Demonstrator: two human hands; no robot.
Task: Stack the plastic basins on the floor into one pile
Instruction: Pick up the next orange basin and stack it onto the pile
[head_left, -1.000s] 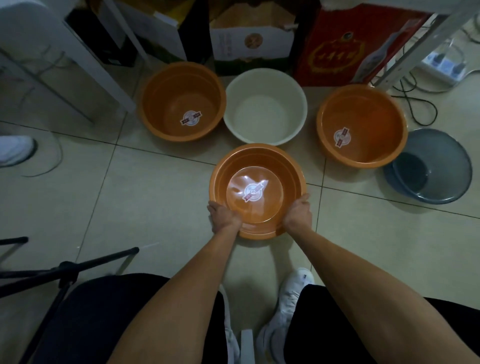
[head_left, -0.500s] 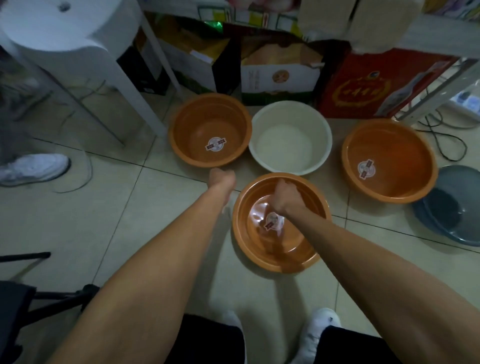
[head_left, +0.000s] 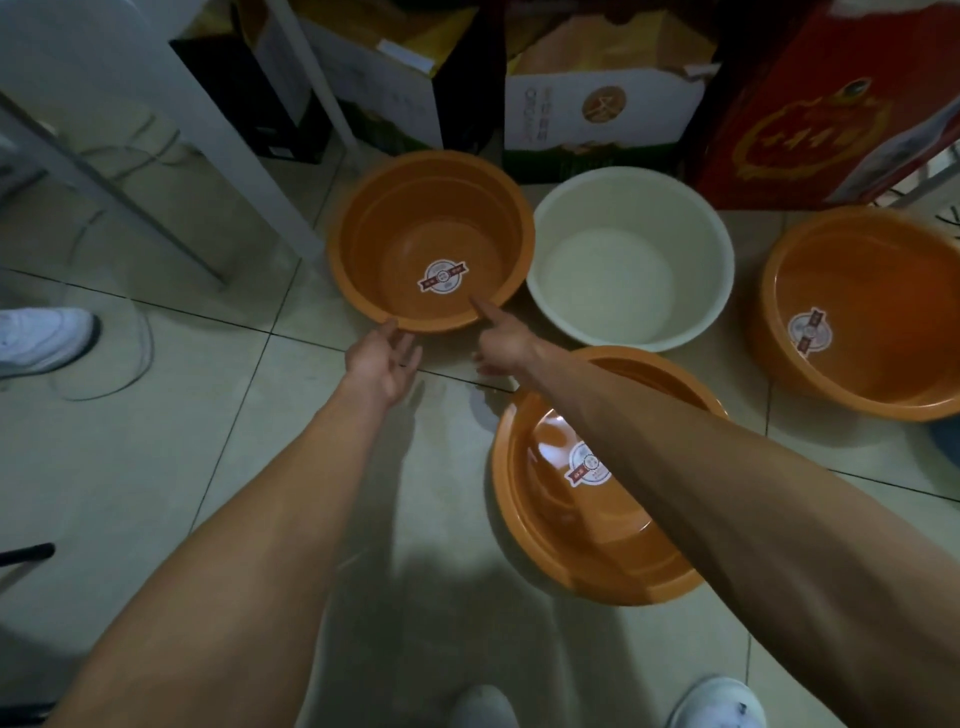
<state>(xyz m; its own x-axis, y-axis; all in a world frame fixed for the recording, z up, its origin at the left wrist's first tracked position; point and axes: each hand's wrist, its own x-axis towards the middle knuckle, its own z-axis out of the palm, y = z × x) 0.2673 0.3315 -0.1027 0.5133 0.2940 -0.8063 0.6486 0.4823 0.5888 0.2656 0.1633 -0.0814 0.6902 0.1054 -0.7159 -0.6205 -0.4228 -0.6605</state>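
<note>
Three orange basins and a white one stand on the tiled floor. The far-left orange basin (head_left: 410, 208) has a round sticker inside. My left hand (head_left: 383, 358) is open, its fingertips at this basin's near rim. My right hand (head_left: 501, 343) is open too, one finger stretched to the same rim further right. The white basin (head_left: 711, 234) stands right of it. Under my right forearm lies the near orange basin (head_left: 561, 540). Another orange basin (head_left: 878, 291) sits at the right edge.
Cardboard boxes (head_left: 597, 104) and a red box (head_left: 810, 104) line the back. White furniture legs (head_left: 223, 130) and a cable (head_left: 130, 358) are at the left, beside another person's white shoe (head_left: 41, 338). My own shoes (head_left: 717, 701) show at the bottom.
Both hands let go of the near orange basin and reached forward to the far-left orange basin's near rim. The view shifted forward and left, so the grey basin is almost out of view.
</note>
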